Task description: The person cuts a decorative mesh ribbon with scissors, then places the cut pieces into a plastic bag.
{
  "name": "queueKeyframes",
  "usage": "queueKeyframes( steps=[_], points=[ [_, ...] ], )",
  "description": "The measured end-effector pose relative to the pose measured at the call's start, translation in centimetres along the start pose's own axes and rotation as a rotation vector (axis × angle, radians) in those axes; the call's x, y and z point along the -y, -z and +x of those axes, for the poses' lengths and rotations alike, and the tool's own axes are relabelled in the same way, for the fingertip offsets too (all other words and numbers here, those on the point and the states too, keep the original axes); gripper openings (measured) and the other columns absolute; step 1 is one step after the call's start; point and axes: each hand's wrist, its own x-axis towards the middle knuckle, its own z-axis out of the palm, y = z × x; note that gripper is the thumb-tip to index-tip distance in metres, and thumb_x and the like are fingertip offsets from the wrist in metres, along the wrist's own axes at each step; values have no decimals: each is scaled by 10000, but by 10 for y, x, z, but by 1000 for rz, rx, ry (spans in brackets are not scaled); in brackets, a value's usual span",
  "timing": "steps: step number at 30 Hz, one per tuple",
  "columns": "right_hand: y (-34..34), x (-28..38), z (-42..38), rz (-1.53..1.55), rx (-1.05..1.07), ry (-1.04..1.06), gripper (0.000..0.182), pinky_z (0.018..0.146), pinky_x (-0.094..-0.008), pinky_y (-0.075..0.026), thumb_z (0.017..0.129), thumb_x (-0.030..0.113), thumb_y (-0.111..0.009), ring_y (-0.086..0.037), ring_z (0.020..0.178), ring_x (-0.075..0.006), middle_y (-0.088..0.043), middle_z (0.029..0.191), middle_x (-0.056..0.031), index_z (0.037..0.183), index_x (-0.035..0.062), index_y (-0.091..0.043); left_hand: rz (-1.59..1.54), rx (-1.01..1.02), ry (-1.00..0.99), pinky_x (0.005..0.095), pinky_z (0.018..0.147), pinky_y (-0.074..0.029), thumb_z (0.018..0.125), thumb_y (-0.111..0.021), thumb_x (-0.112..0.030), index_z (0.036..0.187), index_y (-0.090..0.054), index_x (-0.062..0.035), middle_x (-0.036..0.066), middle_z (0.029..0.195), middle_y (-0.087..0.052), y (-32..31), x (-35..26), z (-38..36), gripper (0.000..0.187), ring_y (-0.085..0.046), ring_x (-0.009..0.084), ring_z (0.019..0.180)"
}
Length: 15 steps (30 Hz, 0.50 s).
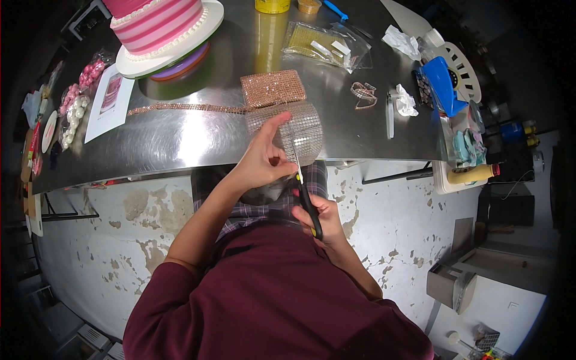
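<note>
My left hand (261, 161) pinches the near edge of a rhinestone mesh band (309, 132), thumb and forefinger spread along it, at the table's front edge. In my right hand (329, 219) is a pair of scissors (309, 207) with black and yellow handles. Their blades point away from me and lie at the mesh, close to my left thumb; whether they are parted is hard to see. The mesh's back edge adjoins a rose-gold rhinestone piece (273, 88). From there a narrow rhinestone strip (186, 108) stretches left across the metal table.
A pink striped cake (157, 30) stands on a turntable at the back left. Nearby lie a printed picture (111, 99) and bagged pink and white balls (78, 108). Toward the right are a plastic packet (318, 45), a loose rhinestone strip (364, 95), crumpled tissue (406, 101) and a blue tape dispenser (443, 87).
</note>
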Motion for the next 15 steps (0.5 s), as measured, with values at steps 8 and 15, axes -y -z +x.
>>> queueKeyframes(
  steps=[8,15],
  points=[
    [-1,2,0,47,-1,-14,376,360,-166,-194,757,74,-676,-297,419,1,-423,571,76,1109,48,-544,8,18,5,162,504,-390,648,-641,126,1346,-147,-59,121,1408,-125,-1,4,-2,875,-539,48,643],
    [-2,2,1,31,12,-8,370,354,-168,-197,761,82,-673,-289,416,8,-415,568,87,1105,37,-545,-42,-36,-5,176,520,-417,619,-626,138,1364,-44,-101,291,1386,-55,-4,1,-2,975,-521,62,614]
  ],
)
